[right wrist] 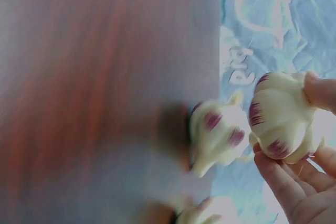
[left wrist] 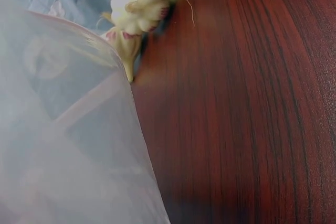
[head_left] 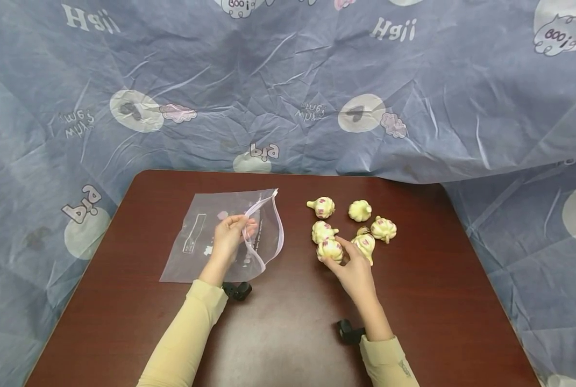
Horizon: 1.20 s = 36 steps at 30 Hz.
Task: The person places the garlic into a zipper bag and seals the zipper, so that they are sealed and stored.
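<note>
**Right hand grips a garlic bulb, left hand holds a plastic bag**

The right hand (head_left: 354, 275) is closed on a garlic bulb (head_left: 329, 251), thumb on one side and fingers on the other. Whether that bulb is lifted off the table (head_left: 278, 333) is hard to judge from the head view.

Reading the head view with 12 o'clock at the far edge, the plastic bag (head_left: 186, 258) lies at 9 o'clock from the gripped bulb, well apart from it. The left hand (head_left: 227, 236) pinches the bag by its mouth, which gapes towards 3 o'clock; a lilac strip (head_left: 281, 231) edges the opening.

Around the gripped bulb sit five more. A second bulb (head_left: 322, 231) is just beside it at 11 o'clock, a third bulb (head_left: 324, 207) farther off near 12, a fourth bulb (head_left: 360, 210) at 1, a fifth bulb (head_left: 383, 229) at 2, and a sixth bulb (head_left: 363, 245) close to 3, beside the right hand.

A black wrist device (head_left: 349, 332) sits at each wrist, near pale yellow sleeves (head_left: 183, 338). A blue printed cloth (head_left: 268, 80) hangs at 12 o'clock, past the table.
</note>
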Each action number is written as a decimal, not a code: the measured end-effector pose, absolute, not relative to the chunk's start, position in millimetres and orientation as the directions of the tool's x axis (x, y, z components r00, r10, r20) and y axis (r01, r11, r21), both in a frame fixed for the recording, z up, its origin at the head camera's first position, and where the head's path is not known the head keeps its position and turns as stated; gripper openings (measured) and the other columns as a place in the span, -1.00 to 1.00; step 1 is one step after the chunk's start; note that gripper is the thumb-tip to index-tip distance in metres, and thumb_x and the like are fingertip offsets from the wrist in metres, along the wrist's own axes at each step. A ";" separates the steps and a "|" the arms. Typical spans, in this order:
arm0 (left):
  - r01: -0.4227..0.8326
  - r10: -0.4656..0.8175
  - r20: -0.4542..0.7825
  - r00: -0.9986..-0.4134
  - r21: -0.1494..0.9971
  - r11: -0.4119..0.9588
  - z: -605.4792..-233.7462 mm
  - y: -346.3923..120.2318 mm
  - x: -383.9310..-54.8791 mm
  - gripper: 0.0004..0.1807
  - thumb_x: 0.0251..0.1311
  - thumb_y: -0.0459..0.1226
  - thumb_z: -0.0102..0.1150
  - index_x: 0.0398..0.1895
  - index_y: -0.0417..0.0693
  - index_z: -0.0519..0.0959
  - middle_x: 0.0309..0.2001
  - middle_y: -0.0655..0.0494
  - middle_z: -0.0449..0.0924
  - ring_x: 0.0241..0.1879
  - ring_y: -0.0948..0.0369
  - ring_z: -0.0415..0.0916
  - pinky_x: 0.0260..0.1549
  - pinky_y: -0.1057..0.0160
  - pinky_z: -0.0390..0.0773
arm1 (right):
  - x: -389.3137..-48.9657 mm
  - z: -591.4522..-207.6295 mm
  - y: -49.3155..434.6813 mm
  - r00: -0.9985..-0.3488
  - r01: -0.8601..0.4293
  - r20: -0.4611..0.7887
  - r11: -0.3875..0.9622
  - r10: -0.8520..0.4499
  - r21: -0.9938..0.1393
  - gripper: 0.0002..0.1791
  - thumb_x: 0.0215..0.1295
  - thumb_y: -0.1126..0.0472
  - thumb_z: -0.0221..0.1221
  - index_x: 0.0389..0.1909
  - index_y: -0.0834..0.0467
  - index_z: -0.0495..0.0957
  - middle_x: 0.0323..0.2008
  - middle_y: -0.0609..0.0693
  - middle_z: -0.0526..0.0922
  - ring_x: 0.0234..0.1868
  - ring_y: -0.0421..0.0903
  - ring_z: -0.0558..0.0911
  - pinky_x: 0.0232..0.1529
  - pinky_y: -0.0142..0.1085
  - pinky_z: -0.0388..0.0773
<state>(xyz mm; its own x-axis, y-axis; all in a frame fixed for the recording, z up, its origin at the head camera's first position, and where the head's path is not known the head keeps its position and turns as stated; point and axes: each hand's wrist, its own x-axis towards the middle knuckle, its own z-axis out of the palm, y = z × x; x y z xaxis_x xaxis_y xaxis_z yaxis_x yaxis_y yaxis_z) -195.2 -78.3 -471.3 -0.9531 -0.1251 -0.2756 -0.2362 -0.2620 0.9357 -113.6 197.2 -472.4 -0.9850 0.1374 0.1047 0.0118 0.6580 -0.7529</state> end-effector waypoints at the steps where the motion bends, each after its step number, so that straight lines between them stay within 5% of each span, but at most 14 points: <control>1: -0.237 -0.125 -0.277 -0.953 0.935 -0.264 -471.5 -78.2 -195.2 -0.72 0.43 -0.41 -0.03 0.09 -0.47 0.39 -0.11 -0.23 0.66 -0.36 0.33 0.69 -0.18 0.38 0.73 | -115.9 -470.0 193.7 -0.985 0.001 0.110 0.649 0.130 -0.760 -0.29 0.06 0.08 0.47 0.26 0.17 0.49 0.11 0.19 0.60 0.00 0.09 0.64 -0.02 -0.03 0.67; 9: -0.237 -0.121 -0.272 -0.955 0.940 -0.243 -472.6 -76.3 -195.0 -0.71 0.44 -0.38 -0.01 0.08 -0.47 0.40 0.02 -0.37 0.61 -0.36 0.35 0.69 -0.21 0.41 0.72 | -142.4 -449.7 155.6 -0.980 -0.131 0.195 0.576 0.050 -0.807 -0.34 0.05 0.15 0.48 0.21 0.15 0.53 0.03 0.16 0.63 -0.12 0.03 0.70 -0.12 -0.10 0.71; 24: -0.244 -0.125 -0.275 -0.953 0.945 -0.218 -474.4 -71.7 -193.6 -0.71 0.45 -0.37 -0.02 0.08 -0.46 0.40 0.05 -0.39 0.60 -0.39 0.38 0.67 -0.24 0.43 0.72 | -179.0 -459.9 93.6 -0.990 -0.142 0.134 0.365 -0.047 -0.920 -0.35 0.13 0.23 0.42 0.25 0.27 0.46 0.08 0.24 0.64 0.05 0.06 0.69 -0.02 -0.24 0.72; 36: -0.240 -0.128 -0.273 -0.954 0.944 -0.226 -473.1 -75.3 -194.5 -0.75 0.45 -0.36 0.00 0.05 -0.38 0.43 -0.01 -0.30 0.65 -0.35 0.36 0.70 -0.18 0.38 0.73 | -193.1 -492.1 89.5 -0.998 -0.049 0.061 0.465 0.010 -0.884 -0.38 0.18 0.12 0.38 0.25 0.20 0.47 0.01 0.20 0.69 -0.05 0.01 0.72 -0.07 -0.18 0.73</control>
